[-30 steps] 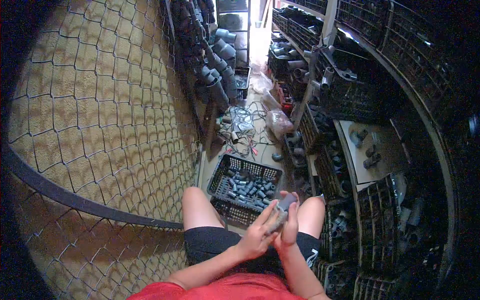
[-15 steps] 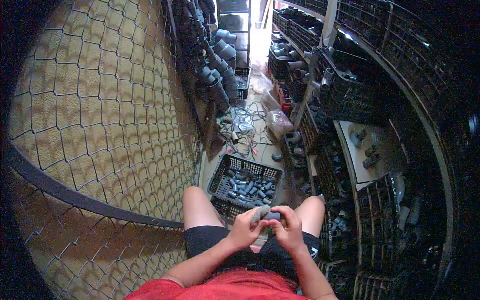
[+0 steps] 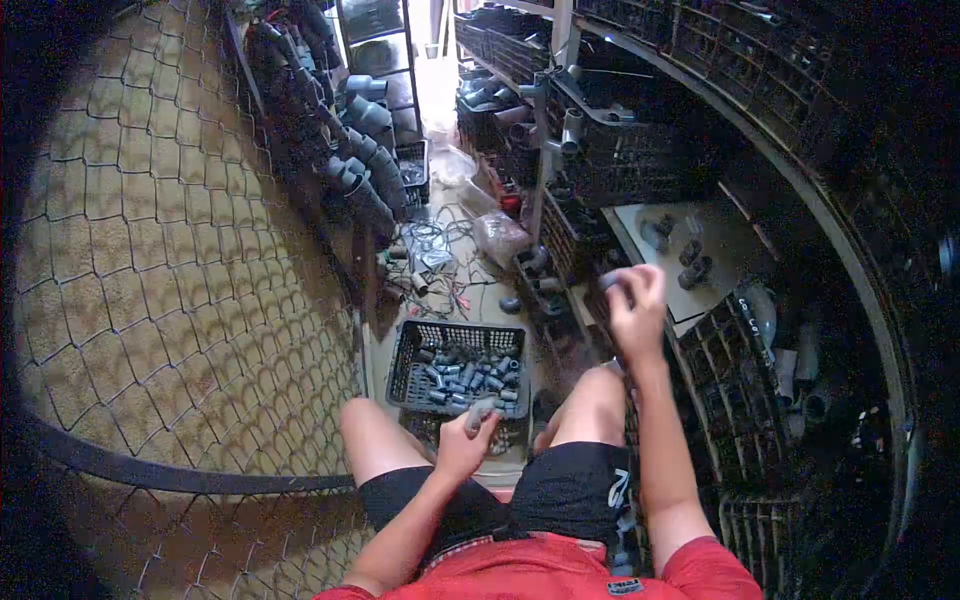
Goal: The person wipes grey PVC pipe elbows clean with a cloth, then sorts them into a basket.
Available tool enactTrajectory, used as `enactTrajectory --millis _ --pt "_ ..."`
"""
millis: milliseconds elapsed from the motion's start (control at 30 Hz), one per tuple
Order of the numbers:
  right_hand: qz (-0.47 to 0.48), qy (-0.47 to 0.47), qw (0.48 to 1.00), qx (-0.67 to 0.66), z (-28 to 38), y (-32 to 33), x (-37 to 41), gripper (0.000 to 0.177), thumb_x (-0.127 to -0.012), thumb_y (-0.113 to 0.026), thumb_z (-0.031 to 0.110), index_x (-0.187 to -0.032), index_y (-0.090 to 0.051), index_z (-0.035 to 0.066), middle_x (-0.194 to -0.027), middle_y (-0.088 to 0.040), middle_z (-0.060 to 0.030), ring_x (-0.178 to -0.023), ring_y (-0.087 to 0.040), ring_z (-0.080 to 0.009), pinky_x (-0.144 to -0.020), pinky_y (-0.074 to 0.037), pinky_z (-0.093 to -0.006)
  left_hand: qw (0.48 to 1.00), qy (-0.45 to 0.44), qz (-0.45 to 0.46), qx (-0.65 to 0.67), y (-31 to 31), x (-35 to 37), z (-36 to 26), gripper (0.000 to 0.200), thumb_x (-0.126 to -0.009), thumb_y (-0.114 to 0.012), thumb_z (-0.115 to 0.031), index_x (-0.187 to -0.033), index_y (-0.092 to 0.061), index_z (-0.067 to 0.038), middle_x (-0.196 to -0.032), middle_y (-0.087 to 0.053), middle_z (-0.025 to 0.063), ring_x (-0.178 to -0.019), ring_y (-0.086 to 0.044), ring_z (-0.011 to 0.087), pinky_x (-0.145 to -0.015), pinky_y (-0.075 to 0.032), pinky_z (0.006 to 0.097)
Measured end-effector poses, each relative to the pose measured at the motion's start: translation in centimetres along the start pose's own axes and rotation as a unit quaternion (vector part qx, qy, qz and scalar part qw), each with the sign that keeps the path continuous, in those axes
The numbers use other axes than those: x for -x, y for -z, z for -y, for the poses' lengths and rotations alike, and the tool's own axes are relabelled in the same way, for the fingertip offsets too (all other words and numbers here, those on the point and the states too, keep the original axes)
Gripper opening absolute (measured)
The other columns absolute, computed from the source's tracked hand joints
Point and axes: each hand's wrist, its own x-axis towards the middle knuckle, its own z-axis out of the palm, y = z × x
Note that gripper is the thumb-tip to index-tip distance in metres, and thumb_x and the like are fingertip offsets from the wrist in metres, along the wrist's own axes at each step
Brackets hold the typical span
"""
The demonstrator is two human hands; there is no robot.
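My left hand is closed around a grey rag just above the near edge of the black plastic crate. Many grey pipe fittings lie loose in that crate. Out to the right and raised, my right hand grips a small grey pipe fitting between thumb and fingers, near the shelf's white board. Most of that fitting is covered by my fingers. A few dark fittings rest on the board.
Chain-link fence runs along the left. Crates of parts fill shelving on the right. Large grey fittings are stacked at the back left. Cables and plastic bags lie on the floor beyond the crate.
My hands have parted. The right has carried the fitting up and rightward toward the shelf, while the left keeps the rag lower near the crate. The view has shifted right.
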Motion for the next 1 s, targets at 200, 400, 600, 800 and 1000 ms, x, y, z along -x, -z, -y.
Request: enactTrajectory --millis 200,400,600,800,1000 --pt "-0.047 -0.140 0.975 0.164 -10.7 -0.9 -2.3 0.050 -0.079 -0.062 -0.001 -0.128 -0.050 0.004 -0.121 -0.051 -0.0196 -0.117 -0.048 -0.0399 -0.101 -0.038 -0.0454 0.992 0.080 0.038 -0.091 -0.6 1.9 7.2 0.037 -0.087 -0.068 -0.036 -0.109 -0.069 -0.007 -0.086 -0.070 0.0194 -0.079 -0.070 0.0299 -0.072 -0.052 0.0389" --pt "-0.058 -0.199 0.968 0.141 -11.4 -1.5 -2.4 0.057 -0.080 -0.055 -0.006 -0.136 -0.044 0.005 -0.133 -0.041 -0.0214 -0.127 -0.040 -0.0385 -0.106 -0.033 -0.0459 0.991 0.100 0.058 -0.067 -0.6 0.8 8.2 0.042 -0.086 -0.067 -0.041 -0.109 -0.068 -0.006 -0.091 -0.070 0.0212 -0.084 -0.069 0.0330 -0.074 -0.053 0.0401" --pt "-0.085 -0.160 0.969 0.167 -12.8 -2.3 -1.6 0.054 -0.085 -0.057 -0.002 -0.137 -0.045 0.007 -0.140 -0.037 -0.0205 -0.132 -0.035 -0.0396 -0.111 -0.029 -0.0464 0.981 0.137 0.104 -0.086 -0.3 -0.1 7.6 0.042 -0.085 -0.068 -0.041 -0.108 -0.068 -0.005 -0.089 -0.070 0.0206 -0.084 -0.069 0.0343 -0.074 -0.052 0.0416" --pt "-0.136 0.015 0.966 0.218 -6.7 -3.1 -0.2 0.045 -0.088 -0.066 0.008 -0.130 -0.051 0.008 -0.133 -0.047 -0.0171 -0.122 -0.045 -0.0370 -0.102 -0.036 -0.0480 0.988 0.145 0.048 -0.015 -0.3 -4.8 9.3 0.043 -0.083 -0.070 -0.038 -0.110 -0.068 -0.004 -0.086 -0.071 0.0169 -0.078 -0.070 0.0250 -0.073 -0.053 0.0364" --pt "0.103 0.090 0.990 0.030 -6.2 -11.0 6.2 0.033 -0.078 -0.066 -0.001 -0.109 -0.061 0.008 -0.110 -0.060 -0.0127 -0.103 -0.055 -0.0322 -0.095 -0.041 -0.0438 0.976 0.183 0.032 -0.114 -0.8 -16.3 19.2 0.041 -0.082 -0.071 -0.039 -0.111 -0.069 -0.009 -0.104 -0.069 0.0184 -0.097 -0.065 0.0366 -0.084 -0.052 0.0416"
